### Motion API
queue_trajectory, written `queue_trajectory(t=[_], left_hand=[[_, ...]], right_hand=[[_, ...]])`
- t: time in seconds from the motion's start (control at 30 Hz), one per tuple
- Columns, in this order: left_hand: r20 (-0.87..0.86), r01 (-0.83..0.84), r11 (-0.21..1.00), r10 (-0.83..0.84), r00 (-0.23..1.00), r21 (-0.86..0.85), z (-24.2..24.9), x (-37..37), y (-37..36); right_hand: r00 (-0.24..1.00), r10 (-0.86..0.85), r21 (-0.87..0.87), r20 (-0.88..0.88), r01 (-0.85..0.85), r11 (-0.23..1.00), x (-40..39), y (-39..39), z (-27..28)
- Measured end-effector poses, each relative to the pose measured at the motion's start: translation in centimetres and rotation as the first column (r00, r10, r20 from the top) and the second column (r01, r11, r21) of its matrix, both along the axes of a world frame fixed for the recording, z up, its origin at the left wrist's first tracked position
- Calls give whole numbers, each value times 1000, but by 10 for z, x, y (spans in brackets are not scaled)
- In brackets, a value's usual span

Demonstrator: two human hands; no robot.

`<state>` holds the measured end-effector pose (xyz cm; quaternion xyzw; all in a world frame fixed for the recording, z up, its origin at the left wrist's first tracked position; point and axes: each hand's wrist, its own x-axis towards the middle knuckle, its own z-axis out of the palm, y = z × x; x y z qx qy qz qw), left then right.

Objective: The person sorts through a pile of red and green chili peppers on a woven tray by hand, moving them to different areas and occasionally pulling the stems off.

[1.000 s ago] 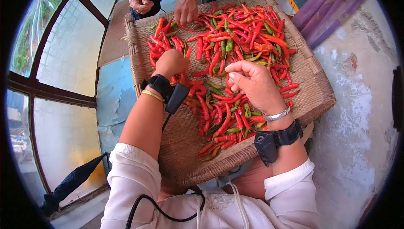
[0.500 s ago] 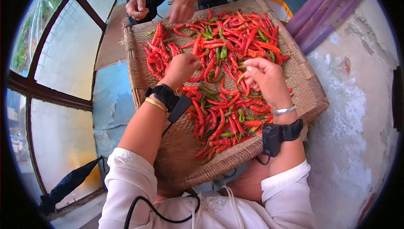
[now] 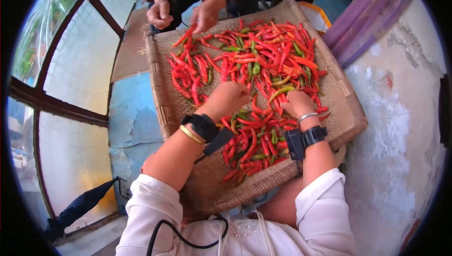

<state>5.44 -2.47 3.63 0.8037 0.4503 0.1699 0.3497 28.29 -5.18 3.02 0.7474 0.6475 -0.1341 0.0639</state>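
A wide woven basket tray (image 3: 346,136) lies across my lap, heaped with red chili peppers (image 3: 270,44) and some green ones. My left hand (image 3: 228,99) hovers over the middle of the heap, its fingers curled together; what they hold, if anything, is hidden. Just to the right, my right hand (image 3: 299,104) reaches down into the peppers with its fingers closed, and the tips are lost among them. Beside those fingers a yellow-green chili pepper (image 3: 279,93) lies on the heap. A nearer pile of chili peppers (image 3: 249,145) spreads below both hands.
Across the tray sits another person, whose hand (image 3: 205,15) is at a red chili by the far edge; their other hand (image 3: 160,13) is beside it. Framed windows (image 3: 75,58) stand on the left, a worn plaster wall (image 3: 391,129) and purple curtain (image 3: 367,20) on the right.
My right hand has dropped from above the heap down onto the peppers. My left hand has shifted right and lower. The other person's right-side hand now has a red chili raised under it.
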Motion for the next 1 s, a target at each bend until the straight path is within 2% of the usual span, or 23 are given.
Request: queue_trajectory(t=[0.13,0.2,0.27,0.3,0.33,0.43,0.47,0.53,0.6,0.63,0.7,0.73,0.8,0.83,0.9,0.93,0.97,1.0], left_hand=[[107,-37,997,43,993,-64,10,-1,-13],[96,-13,999,17,995,-39,21,-2,-20],[166,-84,978,116,979,-189,33,-5,-28],[236,-88,976,135,962,-202,32,-8,-30],[236,-90,974,139,962,-206,31,-11,-31],[279,-174,947,250,927,-269,27,-16,-33],[279,-178,947,253,926,-268,27,-18,-33],[190,-163,974,192,963,-155,26,-18,-34],[170,-151,979,173,970,-138,24,-16,-31],[144,-137,983,154,977,-120,22,-15,-30],[159,-116,990,127,979,-76,16,-12,-29],[171,-96,995,99,980,-28,14,-11,-28],[158,-56,993,72,985,-106,16,-6,-28],[145,-14,983,41,989,-183,16,-4,-28],[144,24,968,13,990,-249,7,-1,-25],[141,61,951,-18,990,-304,4,0,-23],[141,60,949,-17,990,-311,2,0,-23],[255,24,887,106,961,-461,4,-1,-23]], right_hand=[[1000,-15,36,21,14,999,-3,0,-9],[1000,-13,-30,-24,13,999,0,2,-16],[997,-10,-89,-75,3,996,0,2,-23],[987,74,-78,-145,-86,993,-3,0,-24],[965,157,-61,-212,-174,983,-7,-2,-23],[965,176,-53,-195,-189,980,-20,-4,-16],[962,175,-30,-208,-185,982,-25,-5,-12],[958,217,15,-186,-218,976,-34,-7,4],[982,187,156,-25,-181,971,-36,-8,9],[982,186,151,-22,-181,972,-35,-9,15],[965,187,57,-185,-179,982,-34,-10,28],[965,190,51,-181,-183,982,-35,-11,32],[799,230,104,-555,-207,973,-36,-14,36],[802,226,97,-553,-208,973,-39,-16,38],[497,-28,-94,-867,-108,990,-51,-18,39],[498,-33,-99,-867,-109,989,-55,-17,39],[371,-104,-137,-923,-62,989,-58,-17,37],[232,-171,-181,-957,-20,983,-59,-16,36]])
